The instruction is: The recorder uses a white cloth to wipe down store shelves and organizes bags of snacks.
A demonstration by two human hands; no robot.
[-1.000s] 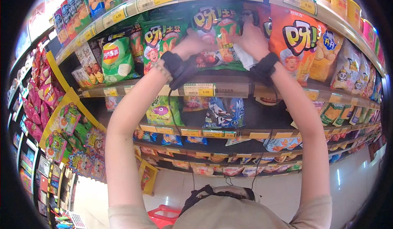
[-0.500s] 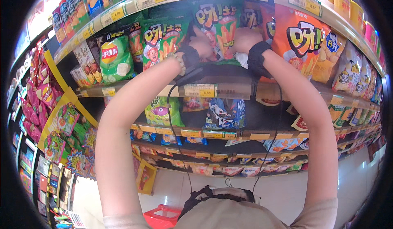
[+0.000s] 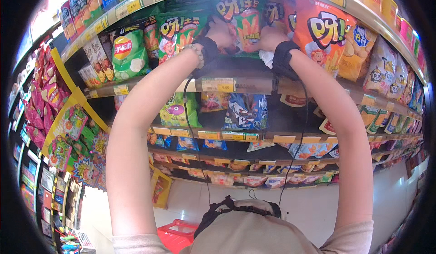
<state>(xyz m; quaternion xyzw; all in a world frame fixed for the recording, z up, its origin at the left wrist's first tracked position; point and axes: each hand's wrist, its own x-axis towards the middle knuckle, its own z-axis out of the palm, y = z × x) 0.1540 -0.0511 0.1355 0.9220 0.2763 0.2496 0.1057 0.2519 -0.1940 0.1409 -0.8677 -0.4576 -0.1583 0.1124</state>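
Left hand [image 3: 220, 35] and right hand [image 3: 273, 39] reach over the shelf [image 3: 253, 86], seemingly touching both sides of the upright green snack bag [image 3: 248, 26]; how far their fingers close, I cannot tell. Uneven pressing could tilt or crease it. Under the right hand, a white crumpled piece [image 3: 266, 58] might slip.

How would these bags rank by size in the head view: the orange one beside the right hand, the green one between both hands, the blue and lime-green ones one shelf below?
1. Orange bag
2. Green bag, partly covered
3. Blue bag and lime-green bag: too alike to rank
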